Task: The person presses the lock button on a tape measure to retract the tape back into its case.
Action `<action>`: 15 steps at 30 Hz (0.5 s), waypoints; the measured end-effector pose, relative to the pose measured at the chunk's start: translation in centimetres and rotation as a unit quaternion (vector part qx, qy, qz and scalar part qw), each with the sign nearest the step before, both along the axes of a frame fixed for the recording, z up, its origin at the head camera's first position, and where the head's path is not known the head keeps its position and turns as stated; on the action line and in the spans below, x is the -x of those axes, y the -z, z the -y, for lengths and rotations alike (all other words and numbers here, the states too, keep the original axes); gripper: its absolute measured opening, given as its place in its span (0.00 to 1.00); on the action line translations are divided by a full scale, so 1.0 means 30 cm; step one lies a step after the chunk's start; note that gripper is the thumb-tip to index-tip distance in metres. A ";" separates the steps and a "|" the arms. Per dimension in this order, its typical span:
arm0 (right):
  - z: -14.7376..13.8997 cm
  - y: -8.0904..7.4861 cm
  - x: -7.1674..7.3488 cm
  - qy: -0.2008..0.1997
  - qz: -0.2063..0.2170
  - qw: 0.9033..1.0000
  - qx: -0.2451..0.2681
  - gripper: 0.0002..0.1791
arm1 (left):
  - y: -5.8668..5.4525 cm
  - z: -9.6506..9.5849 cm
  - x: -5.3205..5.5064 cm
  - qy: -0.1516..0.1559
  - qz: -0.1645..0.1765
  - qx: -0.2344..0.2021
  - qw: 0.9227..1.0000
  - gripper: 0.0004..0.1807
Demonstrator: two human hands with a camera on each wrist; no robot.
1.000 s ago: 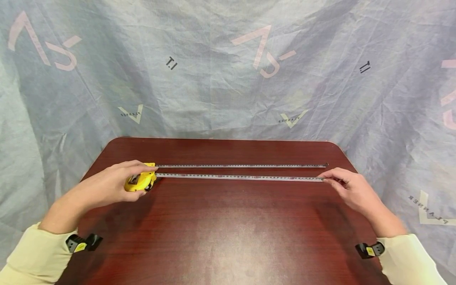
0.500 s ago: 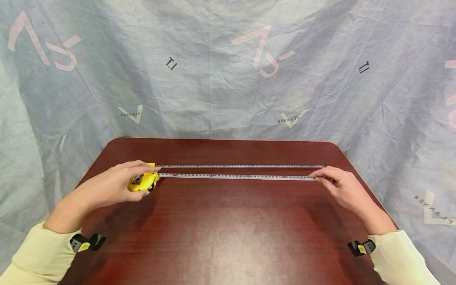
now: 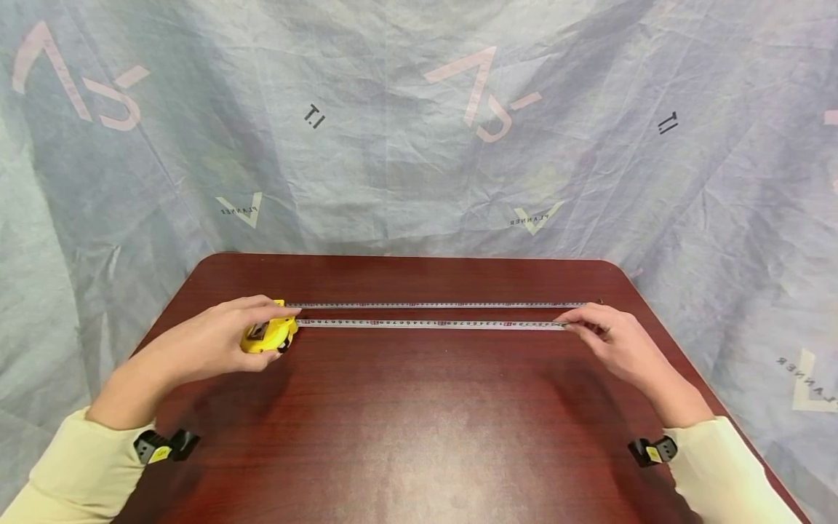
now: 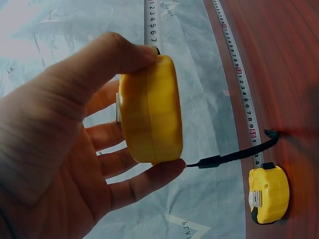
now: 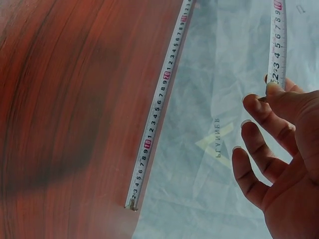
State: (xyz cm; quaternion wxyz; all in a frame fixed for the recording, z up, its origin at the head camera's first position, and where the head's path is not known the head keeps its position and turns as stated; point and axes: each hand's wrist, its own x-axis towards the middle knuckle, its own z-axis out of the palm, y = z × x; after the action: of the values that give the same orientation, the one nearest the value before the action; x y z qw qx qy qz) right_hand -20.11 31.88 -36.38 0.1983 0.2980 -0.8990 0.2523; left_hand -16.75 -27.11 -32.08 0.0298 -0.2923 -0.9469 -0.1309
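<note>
A yellow tape measure [image 4: 152, 112] was gripped in the half-curled left hand [image 3: 206, 335], its white blade [image 3: 406, 324] pinched by the right hand [image 3: 615, 342]; a second tape measure [image 4: 271, 194] was set beyond both.

From the head view, we see a big, wrinkly grey-blue cloth sheet [image 3: 386, 175] hanging like a wall, from 9 o'clock over 12 to 3. At 10 o'clock we spot a big pale pink printed shape [image 3: 66, 73], and near 11 some small black printed letters [image 3: 315, 116]. At 6 o'clock we see a shiny red-brown table with round corners [image 3: 366, 407], and a soft white patch of light [image 3: 435, 458] on it.
</note>
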 end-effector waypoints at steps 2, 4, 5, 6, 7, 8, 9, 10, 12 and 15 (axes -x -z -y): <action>0.005 0.001 0.001 -0.001 0.003 1.000 0.000 0.18 | -0.001 -0.006 -0.002 0.000 -0.003 0.000 1.000 0.35; 0.011 0.002 0.001 -0.004 0.004 1.000 0.001 0.18 | -0.001 -0.011 -0.003 -0.001 -0.005 0.002 1.000 0.35; 0.014 0.002 0.001 -0.005 0.005 1.000 0.002 0.17 | -0.001 -0.014 -0.003 -0.002 -0.006 0.002 1.000 0.35; 0.016 0.003 0.002 -0.006 0.005 1.000 0.003 0.17 | -0.001 -0.016 -0.003 -0.002 -0.006 0.003 1.000 0.35; 0.019 0.004 0.002 -0.008 0.005 1.000 0.004 0.17 | 0.000 -0.018 -0.003 -0.002 -0.006 0.003 1.000 0.35; 0.023 0.004 0.003 -0.010 0.004 1.000 0.004 0.17 | 0.000 -0.020 -0.003 -0.003 -0.006 0.004 1.000 0.35; 0.026 0.004 0.004 -0.011 0.003 1.000 0.004 0.17 | 0.001 -0.022 -0.003 -0.003 -0.007 0.004 1.000 0.35; 0.030 0.005 0.005 -0.013 0.003 1.000 0.005 0.16 | 0.001 -0.024 -0.002 -0.002 -0.008 0.004 1.000 0.35; 0.037 0.007 0.008 -0.017 0.000 1.000 0.004 0.16 | 0.002 -0.029 0.000 0.002 -0.011 0.004 1.000 0.36; 0.050 0.010 0.016 -0.019 0.001 1.000 0.003 0.16 | 0.003 -0.037 0.005 0.010 -0.017 0.002 1.000 0.36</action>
State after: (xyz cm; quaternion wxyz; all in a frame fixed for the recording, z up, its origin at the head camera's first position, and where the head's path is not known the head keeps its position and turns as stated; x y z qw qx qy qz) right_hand -20.58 30.38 -36.69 0.1934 0.3140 -0.8926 0.2593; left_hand -16.91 -26.00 -32.18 0.0442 -0.3039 -0.9435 -0.1243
